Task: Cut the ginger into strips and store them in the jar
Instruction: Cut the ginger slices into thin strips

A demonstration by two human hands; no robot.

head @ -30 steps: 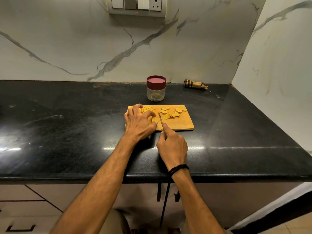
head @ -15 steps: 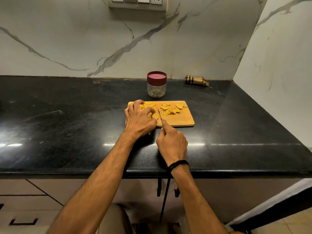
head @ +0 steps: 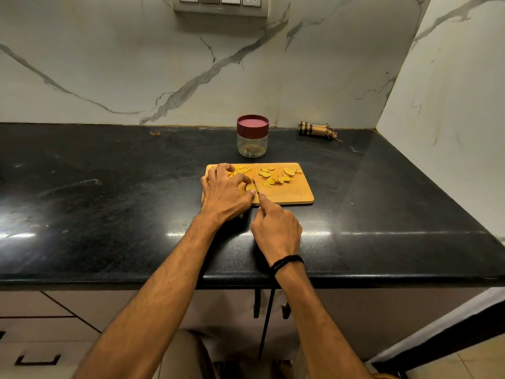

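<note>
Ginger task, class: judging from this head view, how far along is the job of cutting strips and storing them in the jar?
Done: a small pile of strips lies at the board's far left. In hand: the left hand pins a slice while the right hand works the knife beside it. Left: the round slices on the right are uncut, and the jar has its lid on, so storing has not begun.

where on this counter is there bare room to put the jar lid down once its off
Bare counter runs wide left of the cutting board, and another patch lies right of it, toward the side wall below the rolled cloth. The strip between board and jar is narrow. The board is crowded: slices, strips, left hand, right hand with the knife.
</note>
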